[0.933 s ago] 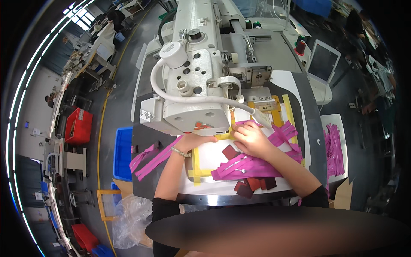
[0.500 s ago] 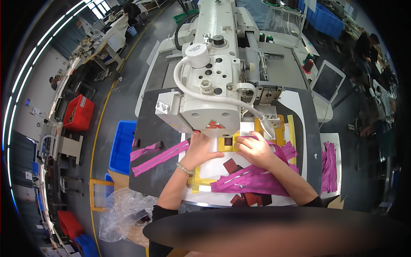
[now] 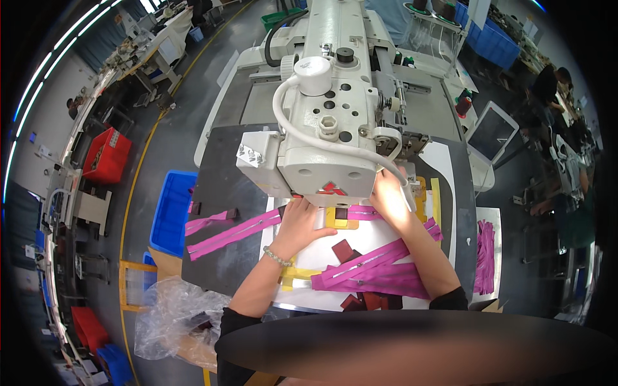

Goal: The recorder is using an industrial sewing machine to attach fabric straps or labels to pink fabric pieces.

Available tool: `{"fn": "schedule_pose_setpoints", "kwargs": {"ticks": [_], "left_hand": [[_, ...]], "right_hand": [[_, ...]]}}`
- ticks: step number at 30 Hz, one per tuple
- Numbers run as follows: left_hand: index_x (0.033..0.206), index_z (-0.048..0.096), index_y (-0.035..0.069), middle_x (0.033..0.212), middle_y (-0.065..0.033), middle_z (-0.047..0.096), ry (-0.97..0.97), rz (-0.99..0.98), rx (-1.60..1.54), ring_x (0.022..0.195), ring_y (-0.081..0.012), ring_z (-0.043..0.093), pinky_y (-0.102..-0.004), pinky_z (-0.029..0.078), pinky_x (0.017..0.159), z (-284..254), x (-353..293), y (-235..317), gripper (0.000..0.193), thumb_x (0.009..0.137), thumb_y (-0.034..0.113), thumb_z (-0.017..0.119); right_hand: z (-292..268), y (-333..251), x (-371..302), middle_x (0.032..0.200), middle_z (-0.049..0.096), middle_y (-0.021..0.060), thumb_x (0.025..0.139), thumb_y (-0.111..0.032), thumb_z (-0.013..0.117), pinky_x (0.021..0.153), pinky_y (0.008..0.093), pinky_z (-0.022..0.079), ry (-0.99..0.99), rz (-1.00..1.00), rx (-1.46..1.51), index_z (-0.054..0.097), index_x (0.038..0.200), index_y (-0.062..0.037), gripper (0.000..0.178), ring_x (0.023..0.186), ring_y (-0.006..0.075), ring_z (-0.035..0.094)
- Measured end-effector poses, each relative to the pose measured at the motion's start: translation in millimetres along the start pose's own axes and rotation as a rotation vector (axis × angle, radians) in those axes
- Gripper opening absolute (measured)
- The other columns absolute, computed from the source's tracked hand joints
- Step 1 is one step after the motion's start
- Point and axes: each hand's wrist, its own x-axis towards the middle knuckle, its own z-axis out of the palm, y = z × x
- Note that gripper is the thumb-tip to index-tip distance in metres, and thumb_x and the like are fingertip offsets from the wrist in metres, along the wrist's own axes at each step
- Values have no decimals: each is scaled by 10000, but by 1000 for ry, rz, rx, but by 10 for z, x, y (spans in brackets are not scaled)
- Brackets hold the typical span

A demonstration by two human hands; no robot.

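In the head view, we have the pink zip [image 3: 364,213] between our left hand [image 3: 299,226] and right hand [image 3: 390,201], beside the yellow plate [image 3: 330,219]; hidden fingertips mean we cannot tell either grip. Its long axis runs left to right. We judge it light, limp, best pinched by its edges.
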Motion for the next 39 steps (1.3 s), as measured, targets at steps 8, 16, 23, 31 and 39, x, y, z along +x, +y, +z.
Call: {"fn": "schedule_pose_setpoints", "kwargs": {"ticks": [8,16,23,31,39], "left_hand": [[1135,538,52,1002,-91,600,-4,-20,-71,956,-271,558,-389,403,836,-30,-54,16,644,701,484,739],[1005,573,60,923,-36,620,-68,-104,-260,894,-240,568,-379,404,818,17,-58,-12,528,681,427,773],[982,587,70,933,-32,615,-48,-120,-262,897,-239,568,-380,400,832,-21,-52,22,494,672,399,786],[976,594,76,938,-33,624,-52,-93,-217,904,-234,577,-373,394,835,-31,-42,34,478,680,399,783],[1061,628,136,946,-57,627,-66,133,-207,885,-237,588,-377,420,796,9,-59,5,344,786,331,697]], "right_hand": [[-384,-153,-379,931,541,81,732,-100,626,775,359,448,-343,-243,79,552,1066,-50,345,916,271,557],[85,-215,-454,824,530,51,740,-118,571,627,314,493,-110,-360,31,566,1069,-86,330,753,187,589],[89,-227,-440,701,617,35,751,-121,590,471,313,493,-122,-358,182,626,1154,-160,407,524,192,612],[-1,-128,-412,577,592,30,765,-102,595,453,330,481,-203,-326,337,647,1142,-183,389,498,212,611],[-760,-372,-348,587,592,75,731,-21,611,515,319,498,-445,-289,229,682,1034,-137,333,550,220,630]]}}
